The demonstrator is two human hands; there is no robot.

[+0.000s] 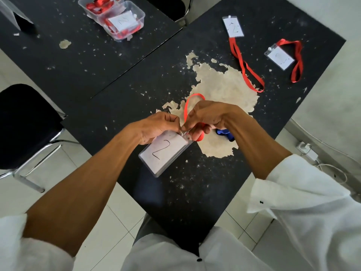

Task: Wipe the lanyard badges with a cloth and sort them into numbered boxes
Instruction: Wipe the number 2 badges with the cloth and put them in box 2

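Worn black table [185, 192]: L hand [156, 126] & R hand [207, 118] both pinch clip end of badge [164, 151] marked 2, held over table; keep lanyard [190, 102] gathered, then carry to far box [142, 16]; blue item [224, 133] poss. cloth.

Peeling black table [195, 192], white tiled floor [121, 216]

One head-worn view looks steeply down, close over the hands [182, 122] and black table [136, 79]
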